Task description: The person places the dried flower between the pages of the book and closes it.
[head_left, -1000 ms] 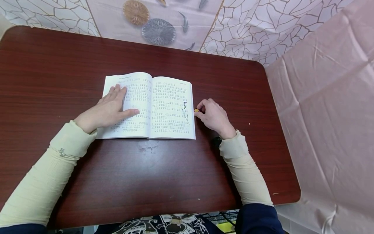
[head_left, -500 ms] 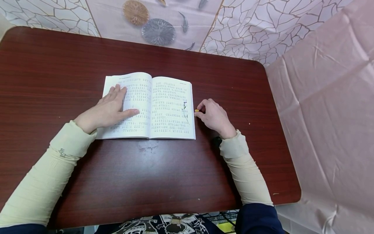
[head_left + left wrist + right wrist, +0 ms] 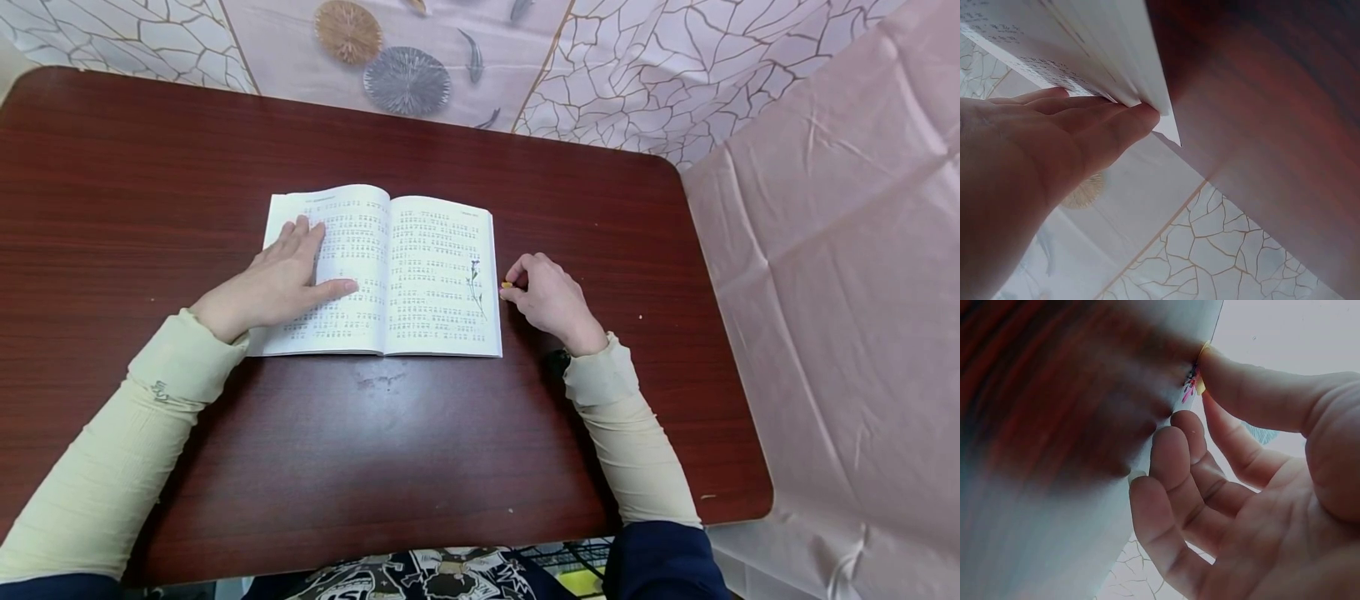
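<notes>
One small yellow object (image 3: 507, 285) sits pinched between thumb and forefinger of the right hand (image 3: 551, 302), just beside the right edge of the open book (image 3: 431, 283). I have the left hand (image 3: 279, 282) farther off, straight-fingered on the left page (image 3: 363, 250).

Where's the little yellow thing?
In the head view, the little yellow thing is pinched in the right hand, just right of the open book.
</notes>
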`<state>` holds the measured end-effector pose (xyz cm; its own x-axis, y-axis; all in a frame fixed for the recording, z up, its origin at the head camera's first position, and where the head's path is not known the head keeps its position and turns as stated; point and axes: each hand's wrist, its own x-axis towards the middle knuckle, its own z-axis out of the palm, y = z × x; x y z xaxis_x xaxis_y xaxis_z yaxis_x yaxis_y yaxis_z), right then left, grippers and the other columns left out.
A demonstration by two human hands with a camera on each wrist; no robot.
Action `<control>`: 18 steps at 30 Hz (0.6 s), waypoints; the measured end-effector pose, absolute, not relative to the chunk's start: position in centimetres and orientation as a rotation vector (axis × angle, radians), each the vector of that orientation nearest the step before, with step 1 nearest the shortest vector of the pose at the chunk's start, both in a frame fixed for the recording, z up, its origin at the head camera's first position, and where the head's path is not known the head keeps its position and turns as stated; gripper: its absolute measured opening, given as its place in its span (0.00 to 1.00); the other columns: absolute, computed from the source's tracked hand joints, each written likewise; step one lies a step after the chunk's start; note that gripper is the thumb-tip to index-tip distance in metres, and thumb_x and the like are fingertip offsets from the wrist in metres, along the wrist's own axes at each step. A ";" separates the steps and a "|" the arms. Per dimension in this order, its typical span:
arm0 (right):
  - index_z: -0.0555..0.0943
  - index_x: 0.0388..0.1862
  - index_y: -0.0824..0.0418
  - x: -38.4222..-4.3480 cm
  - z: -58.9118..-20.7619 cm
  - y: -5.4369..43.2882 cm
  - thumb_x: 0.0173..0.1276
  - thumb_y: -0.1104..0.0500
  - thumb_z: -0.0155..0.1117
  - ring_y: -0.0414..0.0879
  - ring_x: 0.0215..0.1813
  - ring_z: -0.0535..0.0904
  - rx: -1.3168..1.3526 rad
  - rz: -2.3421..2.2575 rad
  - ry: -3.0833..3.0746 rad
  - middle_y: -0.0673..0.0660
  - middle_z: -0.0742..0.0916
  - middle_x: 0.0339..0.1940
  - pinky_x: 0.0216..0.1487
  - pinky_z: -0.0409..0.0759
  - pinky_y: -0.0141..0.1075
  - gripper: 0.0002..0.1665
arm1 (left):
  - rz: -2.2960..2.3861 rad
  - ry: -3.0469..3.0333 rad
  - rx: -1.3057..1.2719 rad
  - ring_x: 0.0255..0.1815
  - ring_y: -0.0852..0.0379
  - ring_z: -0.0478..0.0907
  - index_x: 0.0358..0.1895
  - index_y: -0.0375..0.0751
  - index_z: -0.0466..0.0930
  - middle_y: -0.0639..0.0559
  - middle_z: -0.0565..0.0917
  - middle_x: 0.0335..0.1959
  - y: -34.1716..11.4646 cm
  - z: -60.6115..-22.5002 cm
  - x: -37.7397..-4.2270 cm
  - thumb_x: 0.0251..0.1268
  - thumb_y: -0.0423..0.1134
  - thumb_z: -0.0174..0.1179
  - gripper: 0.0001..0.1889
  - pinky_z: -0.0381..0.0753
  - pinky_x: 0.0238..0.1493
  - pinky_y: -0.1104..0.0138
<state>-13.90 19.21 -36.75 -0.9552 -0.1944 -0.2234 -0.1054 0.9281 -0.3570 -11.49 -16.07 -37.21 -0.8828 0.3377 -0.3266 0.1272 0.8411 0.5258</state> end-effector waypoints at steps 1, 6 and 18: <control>0.78 0.39 0.56 -13.9 -36.8 19.2 0.66 0.53 0.67 0.49 0.37 0.75 -0.223 -0.505 2.831 0.53 0.78 0.39 0.38 0.72 0.42 0.10 | 0.706 2.607 0.345 0.76 0.33 0.26 0.76 0.27 0.32 0.28 0.29 0.75 -16.1 -37.2 -11.5 0.65 0.71 0.45 0.57 0.36 0.71 0.38; 0.78 0.39 0.55 -13.9 -36.8 19.1 0.66 0.54 0.68 0.49 0.37 0.75 -0.218 -0.524 2.829 0.52 0.78 0.38 0.38 0.72 0.42 0.09 | 0.711 2.610 0.346 0.76 0.33 0.26 0.76 0.28 0.32 0.29 0.29 0.75 -16.1 -37.2 -11.5 0.65 0.71 0.45 0.57 0.36 0.71 0.38; 0.77 0.40 0.57 -14.0 -36.8 18.9 0.65 0.60 0.68 0.48 0.38 0.76 -0.259 -0.586 2.802 0.53 0.80 0.38 0.39 0.74 0.41 0.09 | 0.708 2.617 0.347 0.76 0.32 0.27 0.75 0.27 0.32 0.28 0.30 0.75 -16.1 -37.3 -11.5 0.65 0.70 0.46 0.56 0.37 0.71 0.38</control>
<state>-14.02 18.91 -36.77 -0.9485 -0.2265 -0.2215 -0.1187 0.9023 -0.4145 -11.46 -16.10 -37.29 -0.8870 0.3359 -0.3170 0.1303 0.8404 0.5260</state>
